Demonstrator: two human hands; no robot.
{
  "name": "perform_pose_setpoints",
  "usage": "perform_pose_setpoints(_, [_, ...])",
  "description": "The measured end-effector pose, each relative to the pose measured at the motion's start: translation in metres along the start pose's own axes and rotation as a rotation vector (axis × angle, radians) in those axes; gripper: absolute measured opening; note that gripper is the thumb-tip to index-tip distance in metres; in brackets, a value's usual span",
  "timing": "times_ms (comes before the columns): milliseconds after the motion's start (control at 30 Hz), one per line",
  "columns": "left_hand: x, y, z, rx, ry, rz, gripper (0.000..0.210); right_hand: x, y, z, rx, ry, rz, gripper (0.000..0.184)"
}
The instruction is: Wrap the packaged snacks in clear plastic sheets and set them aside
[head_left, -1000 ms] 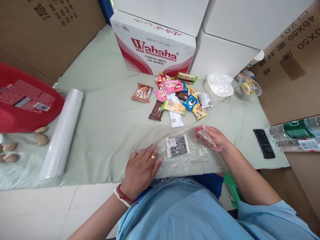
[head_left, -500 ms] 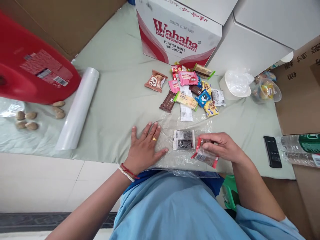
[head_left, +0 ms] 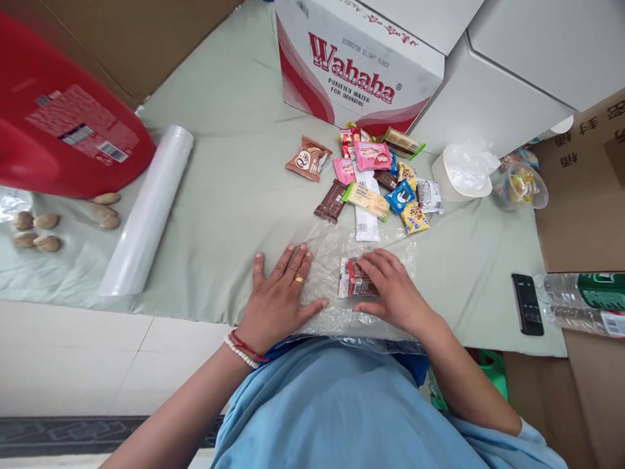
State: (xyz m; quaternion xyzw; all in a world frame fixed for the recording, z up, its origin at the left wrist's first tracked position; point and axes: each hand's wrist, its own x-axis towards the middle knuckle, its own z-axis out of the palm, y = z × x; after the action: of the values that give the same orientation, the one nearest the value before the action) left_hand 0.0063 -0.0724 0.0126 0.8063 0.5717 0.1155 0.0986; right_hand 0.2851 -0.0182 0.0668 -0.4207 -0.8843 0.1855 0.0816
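Observation:
My left hand lies flat with fingers spread, pressing on the left edge of a clear plastic sheet. With fingers over the top and the thumb along the near side, my right hand holds a red-edged snack packet. This packet rests on a white-and-black packet, of which only the left edge shows. Beyond the sheet is a pile of wrapped snacks, among them a yellow-green biscuit packet, a pink packet and a dark brown bar. A brown packet lies apart, to their left.
A roll of plastic film, a red jug and several brown nuts are on the left. Behind stands a Wahaha carton. On the right are a white tub, a clear cup, a black phone and plastic bottles.
My right hand has moved left and set the red-edged packet down on the white-and-black one. The left hand stays flat on the sheet. The view has shifted slightly.

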Motion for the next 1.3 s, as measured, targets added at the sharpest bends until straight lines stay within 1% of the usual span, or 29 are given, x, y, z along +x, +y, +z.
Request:
perform_pose_setpoints(67, [0.000, 0.000, 0.000, 0.001, -0.001, -0.003, 0.091, -0.004, -0.002, 0.006, -0.032, -0.048, 0.017, 0.081])
perform_pose_setpoints(167, [0.000, 0.001, 0.000, -0.001, -0.009, -0.014, 0.097, -0.002, -0.001, 0.013, -0.067, -0.052, 0.028, 0.081])
perform_pose_setpoints(333, [-0.003, 0.003, -0.003, 0.015, -0.032, -0.038, 0.104, 0.006, -0.001, 0.011, -0.102, -0.061, -0.003, 0.075])
perform_pose_setpoints(533, [-0.003, 0.003, -0.002, 0.028, -0.033, -0.035, 0.110, 0.000, 0.002, 0.007, -0.104, 0.008, -0.035, 0.075])
perform_pose_setpoints(700, [-0.003, 0.002, -0.001, 0.027, -0.027, -0.035, 0.106, -0.002, -0.001, 0.003, -0.067, 0.082, -0.050, 0.076])
perform_pose_setpoints(767, [-0.003, 0.002, -0.001, 0.023, -0.028, -0.038, 0.105, 0.001, -0.004, 0.007, -0.078, 0.068, -0.048, 0.076])
perform_pose_setpoints(833, [-0.003, 0.003, -0.001, 0.019, -0.032, -0.041, 0.105, 0.005, -0.006, 0.014, -0.096, 0.024, -0.032, 0.075])
perform_pose_setpoints(933, [-0.003, 0.004, -0.002, 0.014, -0.036, -0.047, 0.104, 0.005, -0.003, 0.022, -0.076, -0.017, -0.030, 0.082])
perform_pose_setpoints(1000, [-0.003, 0.004, -0.002, 0.012, -0.039, -0.050, 0.104, 0.002, 0.002, 0.023, -0.030, 0.000, -0.048, 0.091])
perform_pose_setpoints(1067, [-0.004, 0.004, -0.002, 0.012, -0.038, -0.052, 0.105, -0.003, 0.007, 0.021, -0.007, 0.029, -0.055, 0.093])
perform_pose_setpoints(1200, [-0.005, 0.003, -0.001, 0.016, -0.032, -0.051, 0.105, -0.007, 0.011, 0.023, -0.060, 0.033, -0.043, 0.079])
perform_pose_setpoints(1300, [-0.006, 0.003, 0.000, 0.022, -0.029, -0.058, 0.104, -0.004, 0.009, 0.027, -0.081, 0.051, -0.036, 0.074])
